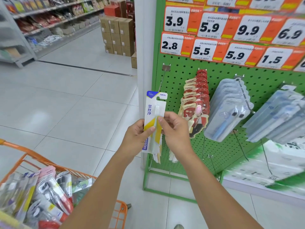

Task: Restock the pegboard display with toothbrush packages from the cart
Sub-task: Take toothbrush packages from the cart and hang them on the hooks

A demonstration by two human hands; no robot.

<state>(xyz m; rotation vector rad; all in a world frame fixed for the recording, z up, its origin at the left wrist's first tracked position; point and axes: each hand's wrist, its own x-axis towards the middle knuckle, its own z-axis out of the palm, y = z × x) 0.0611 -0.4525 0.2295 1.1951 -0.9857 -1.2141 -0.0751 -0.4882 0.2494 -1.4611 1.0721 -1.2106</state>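
1. The left hand (137, 135) and the right hand (175, 128) both pinch a toothbrush pack (154, 119) that says "FROG".
2. It is held up just in front of the green pegboard (179, 76), below an empty hook (162, 78).
3. Red packs (195, 100) say "canban".
4. A price tag (172, 45) says 2.8.
5. The orange cart (118, 212) holds more packs.

Bare hook (162, 78) at upper left of green pegboard (179, 76): open air around it, white post (140, 63) just left. Right of it, hanging red packages (195, 103) then clear blister packs (226, 109) crowd the centre and right. Orange cart (33, 157) fills lower left; tiled floor (74, 104) between is open.
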